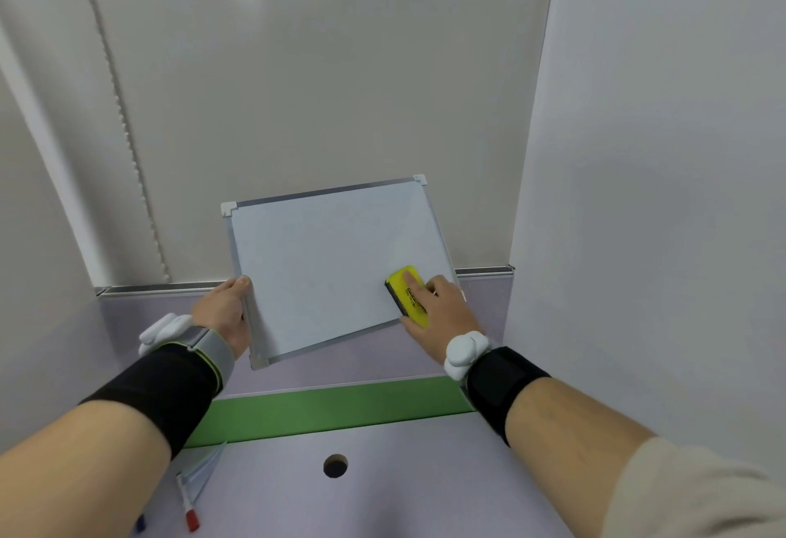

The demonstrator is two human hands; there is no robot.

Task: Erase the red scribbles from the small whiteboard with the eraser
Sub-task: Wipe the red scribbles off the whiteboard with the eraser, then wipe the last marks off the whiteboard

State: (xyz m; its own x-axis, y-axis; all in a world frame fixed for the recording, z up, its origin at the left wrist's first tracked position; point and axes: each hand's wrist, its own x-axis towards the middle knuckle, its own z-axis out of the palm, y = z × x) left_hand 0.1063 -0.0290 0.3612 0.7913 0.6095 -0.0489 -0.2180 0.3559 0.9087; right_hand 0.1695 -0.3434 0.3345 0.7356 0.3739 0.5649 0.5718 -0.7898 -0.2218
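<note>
I see the whiteboard (323, 265) tilted on the desk (383, 495), its white face clean, grey-framed. My right hand (438, 312) grips the yellow eraser (406, 295) on its near-right corner. My left hand (227, 312) clasps its left edge.

Pale grey partition walls (323, 69) around a lilac desk (383, 495) with a green strip (331, 410) and round cable hole (335, 465).
</note>
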